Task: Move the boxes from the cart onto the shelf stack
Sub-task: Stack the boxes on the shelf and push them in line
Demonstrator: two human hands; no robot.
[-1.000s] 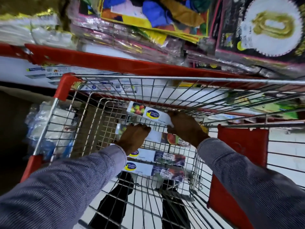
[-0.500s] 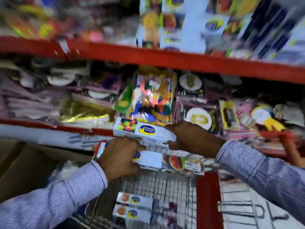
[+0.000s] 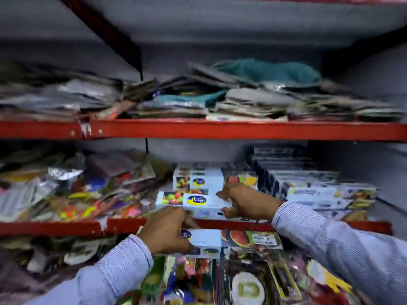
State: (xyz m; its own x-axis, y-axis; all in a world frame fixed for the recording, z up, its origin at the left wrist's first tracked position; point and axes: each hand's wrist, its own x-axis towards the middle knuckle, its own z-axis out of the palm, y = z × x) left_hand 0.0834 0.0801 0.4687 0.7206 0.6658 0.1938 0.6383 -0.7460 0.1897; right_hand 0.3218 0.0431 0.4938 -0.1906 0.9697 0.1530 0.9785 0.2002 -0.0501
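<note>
My right hand (image 3: pixel 246 200) grips the right end of a long white box with a fruit picture and blue-yellow logo (image 3: pixel 193 201), held at the front lip of the middle shelf. My left hand (image 3: pixel 165 230) holds a second such box (image 3: pixel 220 241) lower down, in front of the red shelf edge (image 3: pixel 66 227). Behind the upper box a stack of the same boxes (image 3: pixel 198 179) stands on the shelf. The cart is out of view. The picture is blurred.
Piles of colourful party packets (image 3: pixel 77 190) fill the shelf to the left of the stack, and dark and white boxes (image 3: pixel 308 188) lie to its right. The upper red shelf (image 3: pixel 220 129) carries flat packets. More packets (image 3: pixel 242 282) hang below.
Both hands have lifted the two boxes out of the cart and up to the middle shelf. My view has swung upward, from the cart to the shelves.
</note>
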